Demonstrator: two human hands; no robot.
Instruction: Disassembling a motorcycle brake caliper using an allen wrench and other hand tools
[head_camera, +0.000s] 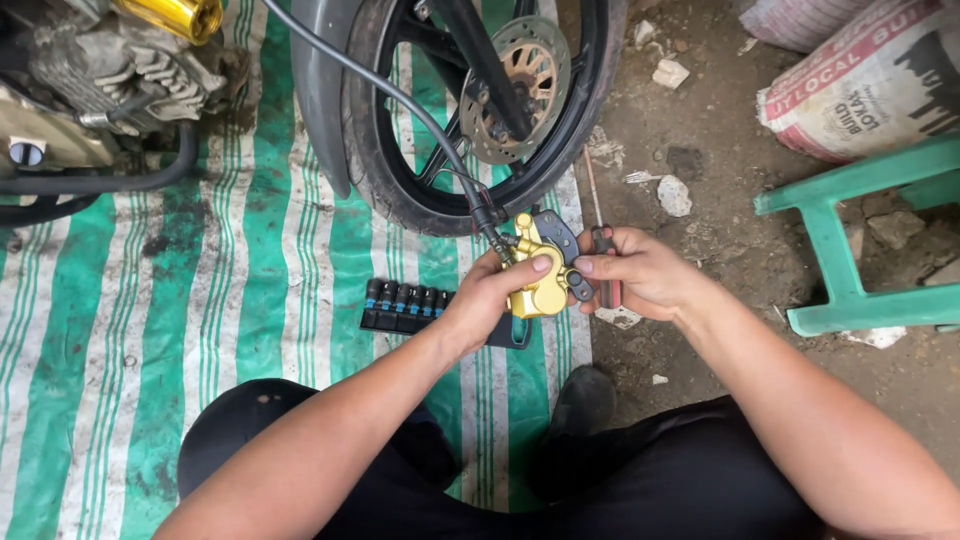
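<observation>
Down over a green-and-white striped tarp (250, 280), two bare forearms come up from the bottom of the head view and meet just below a motorcycle wheel (470, 110). Left hand (495, 295) is wrapped around a gold brake caliper (540, 280), thumb laid across its front face, fingers curled behind it. Right hand (635, 270) closes in from the other side, fingertips pinching the dark pad bracket at the caliper's right edge, and the same hand also grips a screwdriver (600, 225) whose thin shaft sticks up toward the wheel. Both hands are clenched on their loads, neither one slack.

Caliper sits in the air between the two hands, clear of the tarp, right under the tyre. A black hose (400, 100) runs from its top, curving up and left across the wheel. Brake disc (520, 85) shows through the spokes above.

On the tarp just beneath the left wrist lies a black holder of sockets (410, 305), blue-tipped, in a row. An engine (90, 80) fills the top left corner. Off to the right, on bare dirt, stands a green plastic stool (850, 250), with a printed sack (870, 85) behind it. Person's black trousers and a dark shoe (580, 400) fill the lower frame.
</observation>
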